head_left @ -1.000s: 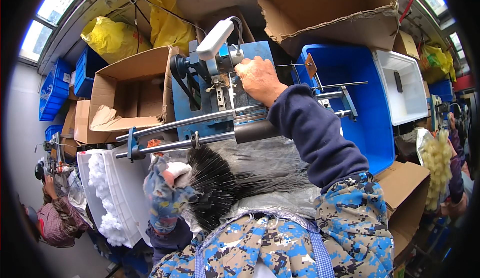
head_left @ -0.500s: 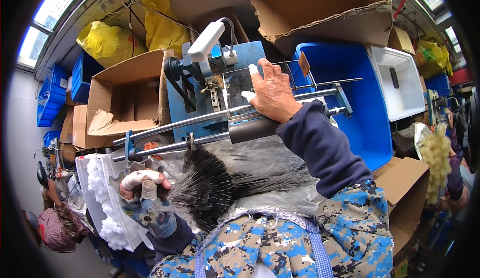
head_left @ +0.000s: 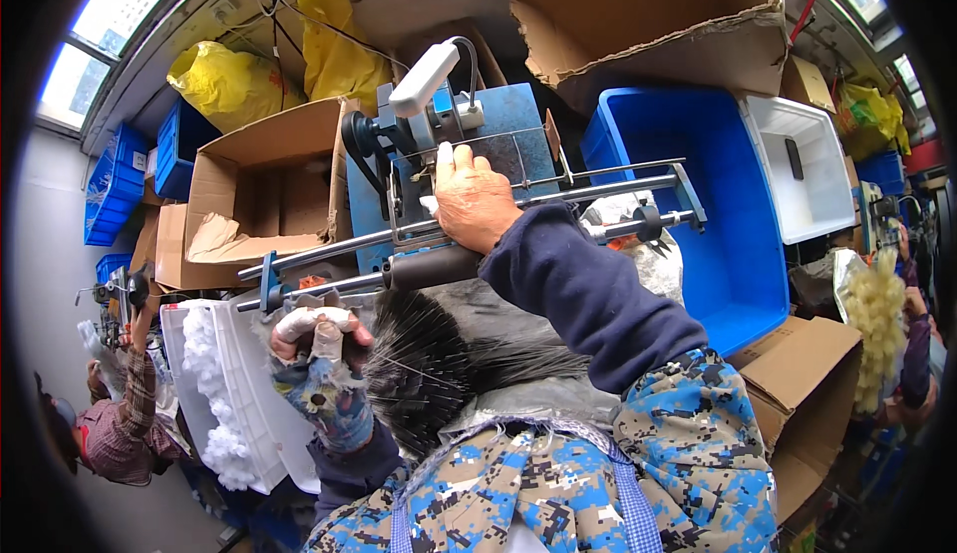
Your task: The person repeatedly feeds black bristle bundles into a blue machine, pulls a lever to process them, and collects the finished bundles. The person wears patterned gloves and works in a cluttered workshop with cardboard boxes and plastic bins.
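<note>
My right hand point(head_left: 477, 200), with white tape on the fingertips, grips the sliding carriage point(head_left: 429, 270) of a blue bench machine point(head_left: 513, 110). The carriage has a dark grey sleeve and a thin wire frame, and rides on two steel rails point(head_left: 588, 194). My left hand point(head_left: 321, 339), with wrapped fingers and a stained sleeve cover, is curled closed below the rails' left end. What it holds, if anything, is hidden. Beside it, a dense bundle of thin black bristles or wires point(head_left: 424, 374) lies on a grey plastic sheet point(head_left: 573, 399) over my lap.
A deep blue bin point(head_left: 743, 284) stands right of the machine, with a white tub point(head_left: 797, 169) beyond. An open cardboard box point(head_left: 214, 189) is at the left. Nearer stands a white crate point(head_left: 264, 404) with fluffy white pieces. Co-workers point(head_left: 125, 423) sit at both sides.
My right hand has slid the carriage and its wire frame leftward along the rails. My left hand stays curled near the rails' left end. The left co-worker's hands have moved.
</note>
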A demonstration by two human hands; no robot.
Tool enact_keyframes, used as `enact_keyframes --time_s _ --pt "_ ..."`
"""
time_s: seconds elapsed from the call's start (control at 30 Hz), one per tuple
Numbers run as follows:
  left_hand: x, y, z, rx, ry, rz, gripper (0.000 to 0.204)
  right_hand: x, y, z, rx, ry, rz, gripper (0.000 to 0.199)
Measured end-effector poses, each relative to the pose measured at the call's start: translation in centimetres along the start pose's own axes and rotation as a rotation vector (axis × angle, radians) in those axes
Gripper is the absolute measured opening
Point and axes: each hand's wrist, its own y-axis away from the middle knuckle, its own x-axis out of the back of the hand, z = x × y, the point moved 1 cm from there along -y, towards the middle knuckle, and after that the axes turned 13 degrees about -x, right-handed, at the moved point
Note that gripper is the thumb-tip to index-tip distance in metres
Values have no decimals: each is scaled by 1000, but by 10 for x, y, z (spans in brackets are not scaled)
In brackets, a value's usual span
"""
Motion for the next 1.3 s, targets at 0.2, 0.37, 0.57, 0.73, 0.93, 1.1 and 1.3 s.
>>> enact_keyframes --time_s 0.2,0.37,0.57,0.73,0.93,1.1,1.3 --pt "15 4 6 39 -121 -9 10 11 1 40 89 55 -14 55" --pt "40 10 5 114 -107 54 9 43 -2 71 115 139 136 36" --pt "-1 8 4 72 -44 -16 10 56 -29 92 21 353 71 17" --pt "62 10 20 -9 -224 151 14 110 34 78 166 325 -200 9" --pt "-3 12 9 -48 87 -29 8 83 115 8 573 -574 -240 56" --pt "20 20 13 -228 -46 -461 34 85 116 -23 378 -1092 -660 26" --pt "127 70 -9 -290 -1416 -1233 59 69 135 50 316 -52 -461 51"
